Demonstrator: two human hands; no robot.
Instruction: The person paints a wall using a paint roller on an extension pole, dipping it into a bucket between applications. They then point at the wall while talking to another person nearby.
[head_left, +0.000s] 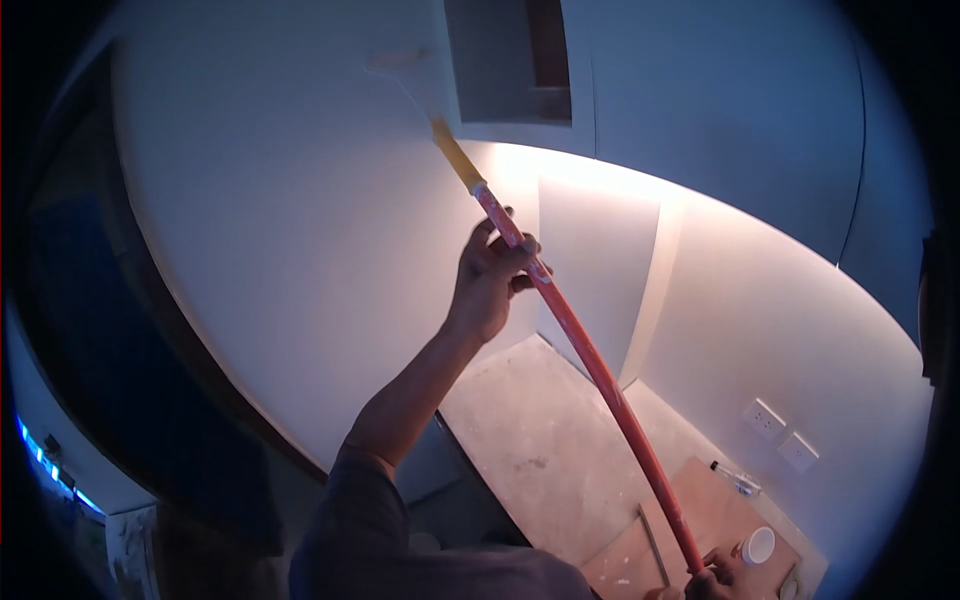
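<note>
Paint roller [398,62] at the upper left presses its pale head against the white wall [280,230], and its long pole [590,365] slants down to the right, yellow near the head and red-orange along the rest. The left hand [490,280] is wrapped tight around the upper pole, arm stretched up, the nearer of the two to the head. The right hand [722,578] is closed on the pole's lower end at the bottom edge, just beside a small white cup [759,545] on a brown board [700,500].
</note>
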